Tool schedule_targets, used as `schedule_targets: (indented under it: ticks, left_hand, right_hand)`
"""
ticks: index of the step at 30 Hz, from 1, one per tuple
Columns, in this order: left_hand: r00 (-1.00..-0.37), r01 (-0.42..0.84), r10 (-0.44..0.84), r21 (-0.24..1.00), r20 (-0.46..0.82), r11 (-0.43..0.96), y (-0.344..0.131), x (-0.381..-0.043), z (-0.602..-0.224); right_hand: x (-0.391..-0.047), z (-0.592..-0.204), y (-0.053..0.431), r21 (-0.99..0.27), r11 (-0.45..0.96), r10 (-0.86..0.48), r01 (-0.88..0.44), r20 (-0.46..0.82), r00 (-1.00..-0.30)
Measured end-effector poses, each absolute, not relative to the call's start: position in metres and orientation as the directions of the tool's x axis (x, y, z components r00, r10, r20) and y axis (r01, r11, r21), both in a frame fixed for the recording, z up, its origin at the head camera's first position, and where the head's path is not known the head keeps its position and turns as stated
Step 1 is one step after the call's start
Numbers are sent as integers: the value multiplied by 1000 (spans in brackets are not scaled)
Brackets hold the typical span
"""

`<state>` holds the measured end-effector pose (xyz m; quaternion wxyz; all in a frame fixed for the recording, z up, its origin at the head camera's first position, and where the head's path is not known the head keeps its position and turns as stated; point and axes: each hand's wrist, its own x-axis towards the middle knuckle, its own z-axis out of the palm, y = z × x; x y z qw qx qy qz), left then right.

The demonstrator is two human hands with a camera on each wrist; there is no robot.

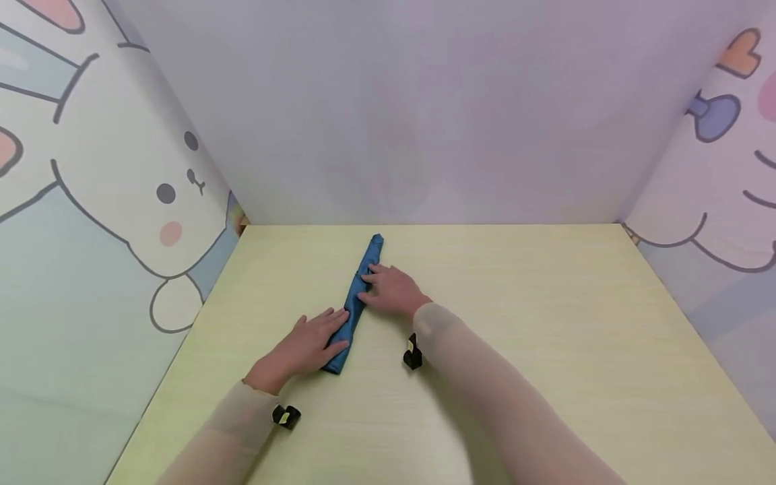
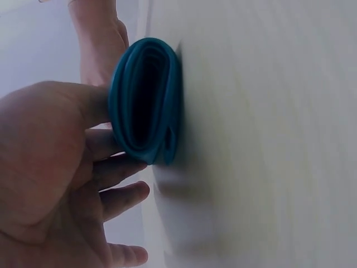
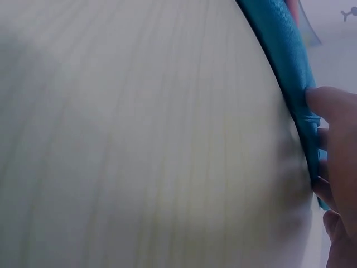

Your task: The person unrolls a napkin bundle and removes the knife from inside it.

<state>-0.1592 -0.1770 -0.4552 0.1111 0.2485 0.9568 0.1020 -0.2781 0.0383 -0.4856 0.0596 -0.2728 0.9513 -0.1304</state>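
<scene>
A rolled-up blue cloth (image 1: 353,310) lies slantwise on the pale table, its narrow end pointing away. Seen end-on in the left wrist view, the cloth (image 2: 170,100) is a flattened tube of several layers with a hollow middle. My left hand (image 1: 308,342) rests on its near part, fingers extended and thumb across it. Farther up, my right hand (image 1: 394,291) touches the roll from the right side with spread fingers. In the right wrist view, the thumb of my right hand (image 3: 340,128) presses the cloth (image 3: 287,61); its other fingers are partly hidden.
The light wooden table (image 1: 515,323) ends at a plain pale back wall (image 1: 424,121). Side panels with cartoon drawings, a rabbit panel (image 1: 121,168) on the left among them, stand along both edges. Small black devices sit at both wrists.
</scene>
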Motion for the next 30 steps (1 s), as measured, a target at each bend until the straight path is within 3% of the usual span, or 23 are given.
schedule_targets:
  ticks: [30]
  left_hand:
    - [-807,503,538,194,-243,842,-66,-181,-453]
  right_hand:
    - [-289,-481,143,-378,819,-484,-433,-50,-873]
